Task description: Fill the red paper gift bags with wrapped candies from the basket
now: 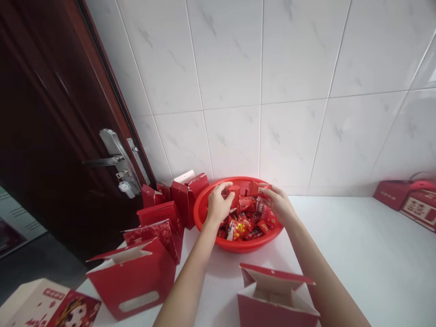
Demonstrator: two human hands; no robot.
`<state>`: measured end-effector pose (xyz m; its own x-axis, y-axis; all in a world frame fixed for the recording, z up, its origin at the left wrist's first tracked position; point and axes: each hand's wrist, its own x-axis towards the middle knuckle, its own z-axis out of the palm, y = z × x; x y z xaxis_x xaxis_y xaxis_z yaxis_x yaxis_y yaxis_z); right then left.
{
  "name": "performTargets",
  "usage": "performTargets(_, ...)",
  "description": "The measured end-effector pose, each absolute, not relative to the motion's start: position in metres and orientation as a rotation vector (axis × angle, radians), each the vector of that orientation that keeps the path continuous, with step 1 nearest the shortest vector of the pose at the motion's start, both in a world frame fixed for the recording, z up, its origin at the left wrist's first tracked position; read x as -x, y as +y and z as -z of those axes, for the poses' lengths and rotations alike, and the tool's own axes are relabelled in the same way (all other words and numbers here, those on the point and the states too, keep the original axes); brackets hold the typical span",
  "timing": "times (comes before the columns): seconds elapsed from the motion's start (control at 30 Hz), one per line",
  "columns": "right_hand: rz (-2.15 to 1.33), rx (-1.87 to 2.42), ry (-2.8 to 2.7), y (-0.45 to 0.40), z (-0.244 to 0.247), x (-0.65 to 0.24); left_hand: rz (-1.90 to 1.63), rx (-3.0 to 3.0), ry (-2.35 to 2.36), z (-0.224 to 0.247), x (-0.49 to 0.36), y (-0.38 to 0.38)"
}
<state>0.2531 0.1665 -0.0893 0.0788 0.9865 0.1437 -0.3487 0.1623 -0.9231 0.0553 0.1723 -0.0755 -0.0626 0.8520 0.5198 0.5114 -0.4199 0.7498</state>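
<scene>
Red-wrapped sweets (242,225) lie in a loose heap inside a round red plastic basket (247,246), which stands on a white counter (344,254) against the tiled wall. The left hand (218,204) has its fingers curled over a small red box (233,195) at the far side of the heap. The right hand (277,204) pinches a flat red card packet (259,188) just beside it. Both hands are closed on something, but they are apart, and neither one touches the other's piece.

The sweets seem light and small, and their shiny wrappers are probably slippery, so they may slide over each other; a pinch on one wrapper or a small handful from the top seems the safest hold. The small box looks light and stiff, but its thin card could dent, so opposite sides are the better place to take it.

On the left, several open red paper gift boxes (132,277) stand in a group near a dark wooden door (51,136) with a metal handle (114,154). One more red gift box (275,295) stands open on the near side of the basket.
</scene>
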Motion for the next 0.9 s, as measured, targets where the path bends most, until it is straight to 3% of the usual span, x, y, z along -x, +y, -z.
performTargets(0.13,-1.193,0.862,-0.992,0.165,0.0905,-0.2526,-1.375,-2.023,1.602,0.0771,-0.0544,0.171)
performTargets(0.37,-1.186,0.878,-0.95,0.1628,0.0892,-0.2507,-0.706,-2.178,1.35,0.0821,-0.0586,0.1649)
performTargets(0.57,-1.184,0.863,-1.009,0.1616,0.0891,-0.2509,-0.977,-2.078,1.503,0.0794,-0.0568,0.1684)
performTargets(0.77,-1.162,0.877,-1.024,0.162,0.0886,-0.2522,-0.615,-2.038,1.684,0.0845,-0.0519,0.1702)
performTargets(0.9,-1.117,0.909,-1.064,0.1634,0.0901,-0.2529,-0.603,-2.018,1.704,0.0843,-0.0531,0.1693)
